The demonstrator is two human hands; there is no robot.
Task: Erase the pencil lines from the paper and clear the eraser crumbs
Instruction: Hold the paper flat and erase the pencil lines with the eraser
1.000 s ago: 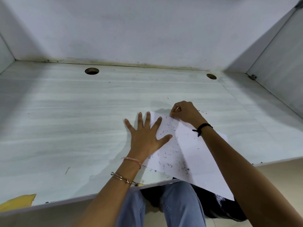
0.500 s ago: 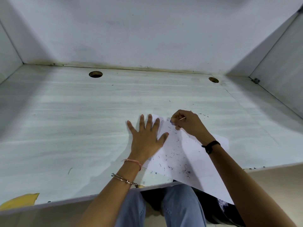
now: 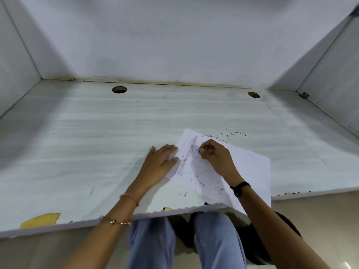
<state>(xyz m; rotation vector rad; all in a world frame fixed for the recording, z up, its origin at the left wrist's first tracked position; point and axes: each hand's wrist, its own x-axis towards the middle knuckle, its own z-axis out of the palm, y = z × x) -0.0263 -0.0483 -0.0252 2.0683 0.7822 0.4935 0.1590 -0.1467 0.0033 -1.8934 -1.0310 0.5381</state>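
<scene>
The paper [image 3: 250, 167] is lying on the desk [image 3: 97, 142] near its front edge, one corner overhanging. Crumbs [image 3: 204, 183] are dotting it (more beyond its far corner). The right hand [image 3: 215, 155] is pinching a blue eraser [image 3: 199, 151] against it; the left hand [image 3: 161, 164], fingers straight, is pressing its left edge.

This looks like an office or study cubicle. A pale wood-grain laminate desk [image 3: 97, 142] has two round cable holes [image 3: 119, 89]. Plain white partition panels [image 3: 174, 45] wall it in.

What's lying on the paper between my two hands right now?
Head view: paper with faint pencil lines and a few eraser crumbs lies between left hand and right hand.
</scene>
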